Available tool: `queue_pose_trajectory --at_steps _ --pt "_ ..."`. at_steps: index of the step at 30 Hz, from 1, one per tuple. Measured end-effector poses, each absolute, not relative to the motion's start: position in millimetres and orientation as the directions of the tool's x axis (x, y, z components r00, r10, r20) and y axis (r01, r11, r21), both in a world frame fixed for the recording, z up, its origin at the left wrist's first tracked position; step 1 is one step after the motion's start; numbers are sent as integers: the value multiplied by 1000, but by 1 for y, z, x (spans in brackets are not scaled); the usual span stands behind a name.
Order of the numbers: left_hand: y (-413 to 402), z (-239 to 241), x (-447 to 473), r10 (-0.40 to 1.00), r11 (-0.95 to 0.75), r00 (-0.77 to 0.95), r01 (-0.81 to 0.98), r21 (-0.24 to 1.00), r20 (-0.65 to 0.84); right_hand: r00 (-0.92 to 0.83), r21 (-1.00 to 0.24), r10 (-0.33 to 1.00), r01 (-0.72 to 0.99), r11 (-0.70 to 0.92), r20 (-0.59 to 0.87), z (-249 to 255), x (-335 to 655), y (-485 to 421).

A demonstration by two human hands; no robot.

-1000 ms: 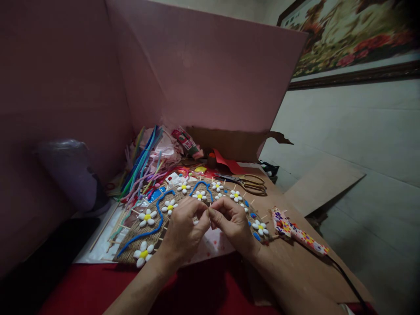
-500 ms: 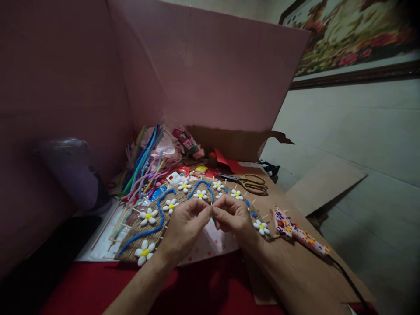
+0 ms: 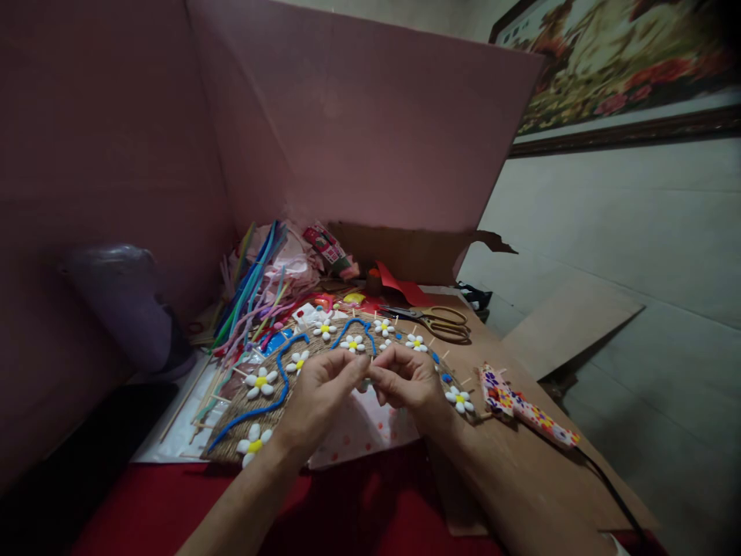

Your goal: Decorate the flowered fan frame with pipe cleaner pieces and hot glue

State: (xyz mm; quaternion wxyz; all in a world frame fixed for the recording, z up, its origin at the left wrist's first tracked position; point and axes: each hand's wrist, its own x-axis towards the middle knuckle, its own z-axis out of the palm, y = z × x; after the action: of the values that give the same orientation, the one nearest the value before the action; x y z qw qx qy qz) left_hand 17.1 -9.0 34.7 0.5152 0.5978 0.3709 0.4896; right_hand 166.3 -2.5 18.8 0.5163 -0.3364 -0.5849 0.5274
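Note:
My left hand and my right hand meet fingertip to fingertip, both pinched closed. Whatever sits between the fingers is too small and hidden to name. Below and behind them lies an arched, twine-wrapped panel with thin sticks poking out along its outer edge. White daisies with yellow centres, such as one daisy at the left, are fixed across it. A wavy blue strip runs over the twine, and small blue dots show at the right. My hands cover part of the panel's middle.
Gold-handled scissors lie behind the panel. A flower-patterned glue gun with a black cord rests on brown cardboard at the right. Pipe cleaners heap at the back left. Red cloth covers the near edge.
My fingertips have shifted slightly against each other, with the left thumb and forefinger a little higher. The view has moved a touch; everything on the table stays put.

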Motion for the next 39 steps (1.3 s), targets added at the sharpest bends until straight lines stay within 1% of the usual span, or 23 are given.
queue_pose_trajectory --at_steps 5,7,9,13,17,19,21,23,24,25,26,27,28,29,30,32,35,37,39 --pt "-6 36 17 966 -33 252 -126 991 64 -208 -927 904 -92 362 374 18 165 -6" --pt "-5 35 16 961 0 273 -164 986 45 -203 -922 900 -80 378 387 17 164 -6" --pt "-5 34 16 951 -3 303 -199 980 64 -203 -935 913 -99 340 354 18 164 -6" --pt "-6 36 17 936 -40 332 -227 973 116 -232 -964 943 -175 201 239 18 164 -4" --pt "-5 36 18 940 -58 320 -203 978 122 -265 -959 940 -239 153 216 16 165 -1" --pt "-4 35 18 957 -77 255 -228 971 136 -259 -949 940 -278 145 220 14 166 0" --pt "-3 36 16 980 -114 132 -250 961 151 -230 -931 945 -333 146 231 13 166 1" --pt "-2 39 12 977 -212 -46 -248 945 208 -193 -918 953 -368 149 232 13 166 2" --pt "-2 42 9 949 -300 -173 -229 926 265 -183 -918 957 -369 146 226 13 165 2" --pt "-3 46 5 885 -412 -319 -197 890 339 -176 -921 959 -360 148 223 13 164 2" --pt "-3 50 1 778 -531 -474 -146 835 412 -173 -926 959 -346 153 224 13 163 2" --pt "-4 55 -3 638 -634 -616 -80 769 462 -172 -929 958 -333 162 228 13 163 2" --pt "-4 59 -7 499 -714 -719 -24 700 484 -176 -931 956 -323 169 234 13 162 2" --pt "-4 63 -11 410 -760 -772 5 650 485 -181 -932 953 -318 176 242 13 162 2" --pt "-4 66 -14 366 -787 -800 8 617 476 -188 -931 950 -317 180 248 12 162 2" --pt "-2 70 -19 393 -792 -799 -43 609 455 -196 -928 947 -324 181 253 11 162 3" --pt "3 67 -23 481 -743 -774 -110 660 412 -175 -924 951 -335 185 254 10 162 4" --pt "7 63 -23 480 -725 -777 -90 683 408 -155 -923 954 -333 192 255 9 163 4" --pt "8 58 -19 541 -673 -717 -56 738 439 -146 -924 955 -326 201 259 9 163 4"
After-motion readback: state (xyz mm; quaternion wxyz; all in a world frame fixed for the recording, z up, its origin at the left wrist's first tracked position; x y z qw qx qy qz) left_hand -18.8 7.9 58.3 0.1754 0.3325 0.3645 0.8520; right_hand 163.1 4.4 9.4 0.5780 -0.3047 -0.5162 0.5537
